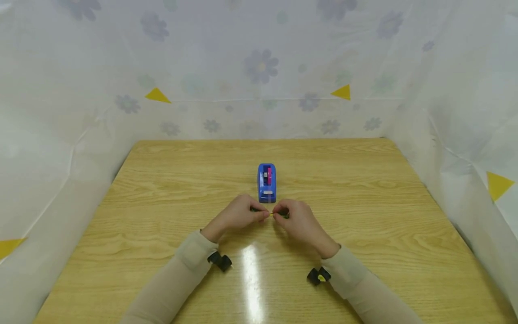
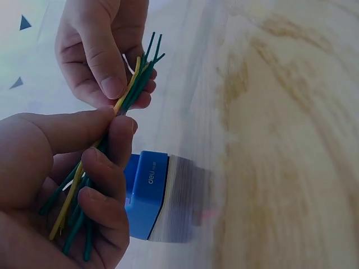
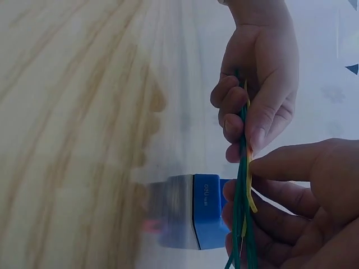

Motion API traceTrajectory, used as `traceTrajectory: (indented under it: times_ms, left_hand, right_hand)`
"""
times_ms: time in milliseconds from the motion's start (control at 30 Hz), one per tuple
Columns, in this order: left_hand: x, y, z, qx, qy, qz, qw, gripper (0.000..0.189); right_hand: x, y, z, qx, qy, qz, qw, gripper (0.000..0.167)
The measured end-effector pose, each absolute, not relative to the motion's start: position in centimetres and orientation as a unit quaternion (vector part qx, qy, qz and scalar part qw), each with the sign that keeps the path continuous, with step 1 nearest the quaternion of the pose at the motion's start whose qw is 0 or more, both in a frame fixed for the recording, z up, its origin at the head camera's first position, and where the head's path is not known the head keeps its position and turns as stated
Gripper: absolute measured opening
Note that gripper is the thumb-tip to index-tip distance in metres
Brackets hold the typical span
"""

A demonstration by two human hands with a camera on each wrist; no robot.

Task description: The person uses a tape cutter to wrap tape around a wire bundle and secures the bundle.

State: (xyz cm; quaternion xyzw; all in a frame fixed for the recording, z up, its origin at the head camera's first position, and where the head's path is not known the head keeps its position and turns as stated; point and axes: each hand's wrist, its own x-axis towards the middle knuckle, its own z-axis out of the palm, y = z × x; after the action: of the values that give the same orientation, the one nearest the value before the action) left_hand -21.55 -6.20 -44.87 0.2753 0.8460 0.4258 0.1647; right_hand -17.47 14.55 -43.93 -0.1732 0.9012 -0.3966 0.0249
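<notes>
A bundle of thin green and yellow wires runs between my two hands, pinched near its middle. My left hand grips one half, thumb and forefinger at the middle and the other fingers curled round the strands. Thumb and fingers of my right hand pinch the bundle right beside them, fingertips nearly touching. Loose strand ends fan out past the right thumb in the left wrist view, while the yellow wire lies along the green ones. Just beyond the hands stands a blue tape dispenser with a pink-cored roll in it.
Both hands are above a wood-grain table. A pale flowered curtain hangs behind it and along the sides, with yellow triangles on it. Dark wrist devices sit by both sleeve cuffs.
</notes>
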Motion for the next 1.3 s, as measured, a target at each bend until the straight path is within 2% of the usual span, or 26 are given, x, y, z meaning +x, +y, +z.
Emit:
traceTrajectory:
  times_ms: [333, 900, 1300]
  left_hand:
    - [-21.65, -6.18, -45.08, 0.258, 0.843, 0.445, 0.158, 0.013]
    - [-21.98, -6.06, -45.08, 0.251, 0.838, 0.452, 0.176, 0.018]
    - [-22.03, -6.16, -44.76, 0.243, 0.812, 0.484, 0.22, 0.025]
  right_hand:
    - [-17.87, 14.91, -44.02, -0.17, 0.879, -0.441, 0.067, 0.006]
    - [-17.92, 14.8, -44.61, -0.165, 0.876, -0.454, 0.012, 0.004]
    - [-17.82, 14.52, -44.36, -0.151, 0.879, -0.452, -0.005, 0.004]
